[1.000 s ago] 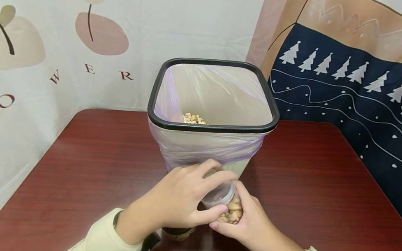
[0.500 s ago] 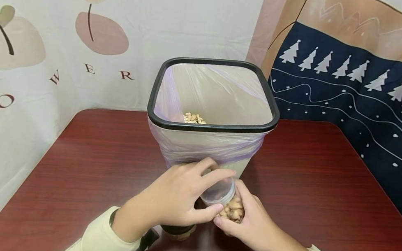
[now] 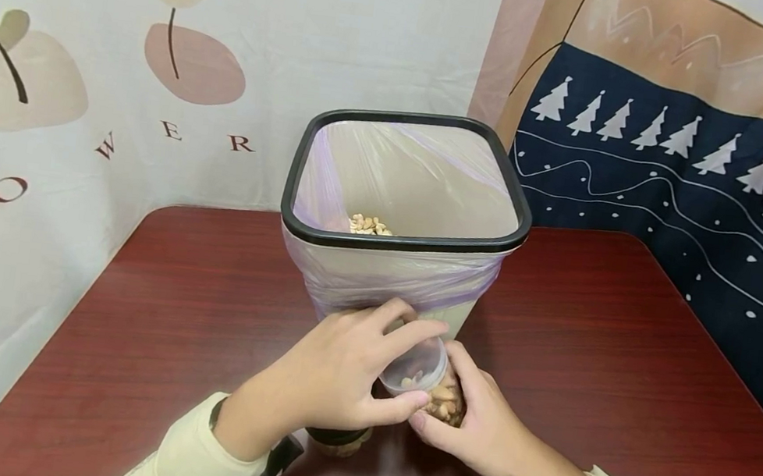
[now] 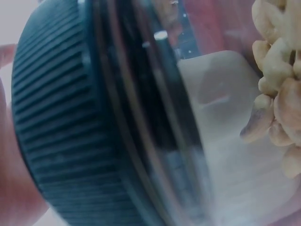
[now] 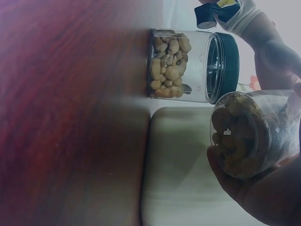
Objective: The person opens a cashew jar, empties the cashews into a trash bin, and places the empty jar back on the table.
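Observation:
A clear plastic jar [image 3: 445, 399] of cashews is tilted in front of the bin, its open mouth toward the left. My right hand [image 3: 484, 422] grips its body from the right side. My left hand [image 3: 345, 367] holds it near the rim, thumb in front and fingers across the far side. A few cashews lie near the mouth; most sit toward the base. Under my left wrist stands a second jar, with a dark green ribbed lid [image 4: 66, 108] and cashews [image 5: 169, 66] inside; the left hand hides most of it in the head view.
A pale bin [image 3: 408, 249] with a black rim and a purple-white liner stands just beyond my hands. Cashews [image 3: 369, 225] show inside it. The dark red table [image 3: 616, 351] runs back to patterned cloth hangings.
The cashews in the held jar have shifted, and a few now show near its mouth. Both hands have moved only slightly; the bin and the lidded jar stay put.

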Motion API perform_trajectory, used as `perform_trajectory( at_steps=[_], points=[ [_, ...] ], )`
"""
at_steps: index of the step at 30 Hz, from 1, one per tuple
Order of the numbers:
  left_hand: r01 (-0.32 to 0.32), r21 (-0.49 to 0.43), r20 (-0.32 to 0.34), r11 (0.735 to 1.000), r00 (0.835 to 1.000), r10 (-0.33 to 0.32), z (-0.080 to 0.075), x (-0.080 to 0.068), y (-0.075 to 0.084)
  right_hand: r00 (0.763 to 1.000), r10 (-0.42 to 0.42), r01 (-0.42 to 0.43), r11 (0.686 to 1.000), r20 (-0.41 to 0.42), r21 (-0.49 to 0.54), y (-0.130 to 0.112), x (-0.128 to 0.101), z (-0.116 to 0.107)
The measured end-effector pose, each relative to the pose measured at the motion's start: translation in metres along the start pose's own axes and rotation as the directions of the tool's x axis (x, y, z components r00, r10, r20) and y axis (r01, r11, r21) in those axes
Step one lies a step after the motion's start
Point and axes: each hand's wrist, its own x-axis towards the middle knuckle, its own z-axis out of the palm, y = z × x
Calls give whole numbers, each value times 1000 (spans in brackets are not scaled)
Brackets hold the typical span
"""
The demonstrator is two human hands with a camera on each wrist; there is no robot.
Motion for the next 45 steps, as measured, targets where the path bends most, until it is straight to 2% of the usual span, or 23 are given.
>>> perform_trajectory(
  at_steps=[5, 13, 23, 32, 45],
  points=[
    [-36, -23, -18, 999, 999, 36, 0, 1, 0, 1000, -6, 6, 1000, 5, -14, -1, 1, 0],
    [-86, 12, -40, 996, 995, 86, 1, 2, 3, 1000, -14, 14, 1000, 12, -11, -1, 1, 1],
    [-51, -64, -19, 997, 999, 50, -3, 1, 3, 1000, -13, 13, 999, 2, -33, 1, 0, 0],
    [-24, -60, 33, 998, 999, 26, -7, -3, 0, 1000, 14, -15, 998, -19, -59, 1, 2, -2],
    [-35, 6, -36, 999, 999, 35, -5, -1, -2, 999, 29, -31, 997, -28, -65, 0, 1, -2]
  ],
)
